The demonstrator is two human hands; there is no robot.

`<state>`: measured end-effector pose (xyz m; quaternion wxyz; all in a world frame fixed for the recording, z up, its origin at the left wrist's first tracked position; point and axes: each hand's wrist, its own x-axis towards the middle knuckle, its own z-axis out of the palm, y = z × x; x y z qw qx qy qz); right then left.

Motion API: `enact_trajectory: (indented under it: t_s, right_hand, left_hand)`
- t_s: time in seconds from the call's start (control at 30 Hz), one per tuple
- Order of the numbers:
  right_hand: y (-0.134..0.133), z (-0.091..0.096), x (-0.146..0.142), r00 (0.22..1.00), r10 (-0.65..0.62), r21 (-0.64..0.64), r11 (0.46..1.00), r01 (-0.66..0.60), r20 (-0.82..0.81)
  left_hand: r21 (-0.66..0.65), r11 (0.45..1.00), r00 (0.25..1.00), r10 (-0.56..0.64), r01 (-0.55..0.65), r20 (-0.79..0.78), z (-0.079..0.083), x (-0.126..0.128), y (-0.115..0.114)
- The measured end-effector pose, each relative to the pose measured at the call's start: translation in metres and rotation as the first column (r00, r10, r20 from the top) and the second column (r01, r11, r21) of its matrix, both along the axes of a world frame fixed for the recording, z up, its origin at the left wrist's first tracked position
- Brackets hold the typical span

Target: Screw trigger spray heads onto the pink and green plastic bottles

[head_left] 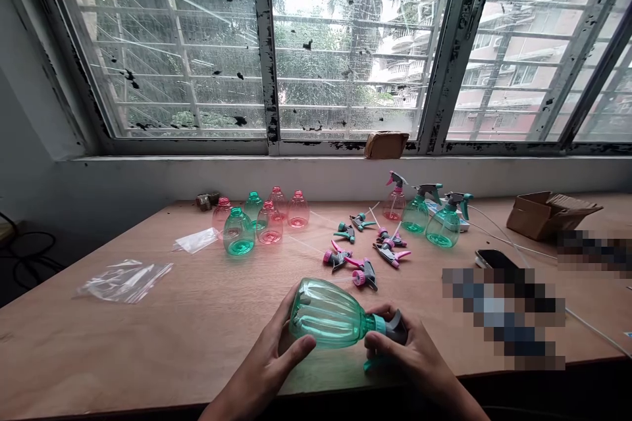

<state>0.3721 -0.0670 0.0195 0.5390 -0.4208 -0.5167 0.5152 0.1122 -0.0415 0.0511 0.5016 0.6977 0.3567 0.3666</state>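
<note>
Holding the bottle (328, 312) on its side, you had it over the surface (187, 348) near the middle of the front edge. Its long axis ran roughly along that edge, the base toward the left edge and the neck toward the right, slightly lower. Your left grip (279, 345) was curled around the base, thumb at the front; your right grip (407, 348) was wrapped around the grey sprayer (396, 327) at the neck. So the joint between bottle and sprayer lay right at your right grip, well apart from your left. The teal trigger (378, 363) hung below your right fingers, toward the front edge.

Beyond the bottle, toward the rear edge, lay loose sprayers (365, 275), pink and teal. Near the rear left corner stood six headless bottles (239, 237), four red and two green; you could not tell whether any held liquid. Toward the rear edge, right of the middle, stood three topped bottles (444, 230), one red and two green. Near the rear right corner sat an open carton (533, 220), its inside hidden from you. Clear bags (126, 281) lay by the left edge.
</note>
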Motion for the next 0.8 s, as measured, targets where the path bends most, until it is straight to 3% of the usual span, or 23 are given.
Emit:
enact_trajectory:
  t_s: [0.2, 0.37, 0.53, 0.8]
  right_hand:
    - [0.0015, -0.0031, 0.0008, 1.0, -0.004, 0.0, 1.0, 0.004, -0.005]
    - [0.0015, -0.0038, 0.0002, 1.0, 0.01, -0.008, 1.0, -0.01, -0.021]
    - [0.0011, -0.0033, -0.0008, 1.0, 0.0, -0.007, 1.0, 0.0, -0.029]
    - [0.0028, -0.0038, 0.0007, 1.0, 0.016, -0.018, 1.0, -0.016, 0.007]
  left_hand:
    - [0.033, 0.999, 0.998, 0.014, -0.012, -0.064, -0.0036, -0.0025, -0.0013]
    - [-0.027, 1.0, 1.0, -0.005, 0.005, -0.008, -0.0051, -0.002, 0.0021]
    - [0.048, 0.999, 0.998, 0.02, -0.017, -0.066, -0.0048, -0.0022, 0.0017]
    - [-0.027, 1.0, 1.0, -0.01, 0.011, 0.022, -0.0062, -0.0024, 0.0032]
